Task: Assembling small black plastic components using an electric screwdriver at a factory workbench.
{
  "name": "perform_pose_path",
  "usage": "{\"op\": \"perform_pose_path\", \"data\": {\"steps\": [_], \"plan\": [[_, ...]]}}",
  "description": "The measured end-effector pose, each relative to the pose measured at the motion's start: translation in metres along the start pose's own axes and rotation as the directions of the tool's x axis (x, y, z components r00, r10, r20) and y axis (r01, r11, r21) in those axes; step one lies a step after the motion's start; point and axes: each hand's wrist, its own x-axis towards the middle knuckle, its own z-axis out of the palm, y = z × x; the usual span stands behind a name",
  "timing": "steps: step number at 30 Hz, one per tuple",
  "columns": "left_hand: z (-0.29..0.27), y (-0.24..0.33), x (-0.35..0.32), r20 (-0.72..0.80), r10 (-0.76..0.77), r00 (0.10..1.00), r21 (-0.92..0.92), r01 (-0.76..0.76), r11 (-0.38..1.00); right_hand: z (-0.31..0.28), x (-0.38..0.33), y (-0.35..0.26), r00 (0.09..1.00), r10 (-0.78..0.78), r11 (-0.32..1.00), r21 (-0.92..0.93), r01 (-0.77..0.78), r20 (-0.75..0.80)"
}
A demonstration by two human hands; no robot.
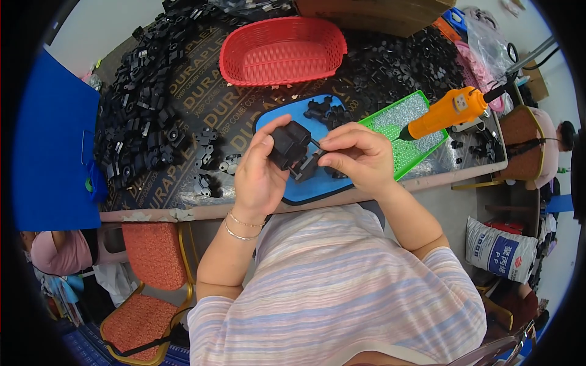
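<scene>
My left hand (259,168) is closed round a black plastic part (289,145) with a blocky, ridged body, held above the blue mat (299,192). My right hand (361,154) pinches a small dark piece (318,146) at the right side of that part; its exact kind is too small to make out. Several more black plastic pieces (326,111) lie on the mat beyond my hands. To the right, a green perforated tray (390,117) holds a heap of small silvery pieces. An orange electric screwdriver (448,113) hangs over it, its dark tip pointing down to the left.
A red woven basket (284,76) stands at the back of the table. Piles of black parts (149,122) cover the left side, and more small black parts (403,64) lie at the back right. A cardboard box (378,15) stands behind them. Red chairs (155,256) are at lower left.
</scene>
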Motion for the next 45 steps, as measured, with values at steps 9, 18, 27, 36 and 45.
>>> {"op": "perform_pose_path", "data": {"steps": [9,18,27,36,45], "plan": [[-0.002,-0.001,-0.003,0.035,0.007,0.999,0.051,-0.009,0.999,0.000,0.001,0.000,0.999,0.049,0.999,0.001,-0.049,0.013],[0.004,-0.001,-0.007,0.018,0.040,0.999,0.124,-0.042,0.991,0.001,0.004,-0.004,0.992,0.125,0.990,-0.062,-0.124,0.023],[0.004,-0.007,-0.006,-0.004,0.036,0.999,0.077,-0.036,0.996,-0.001,0.004,0.007,0.966,0.253,0.932,0.255,-0.257,0.051],[-0.008,-0.002,-0.007,0.190,0.020,0.982,0.085,-0.037,0.996,-0.001,0.009,0.001,0.969,0.234,0.954,0.175,-0.244,0.072],[-0.016,0.001,-0.010,0.264,-0.001,0.965,0.282,-0.077,0.956,-0.004,0.006,-0.005,0.975,0.163,0.985,0.033,-0.169,0.150]]}}
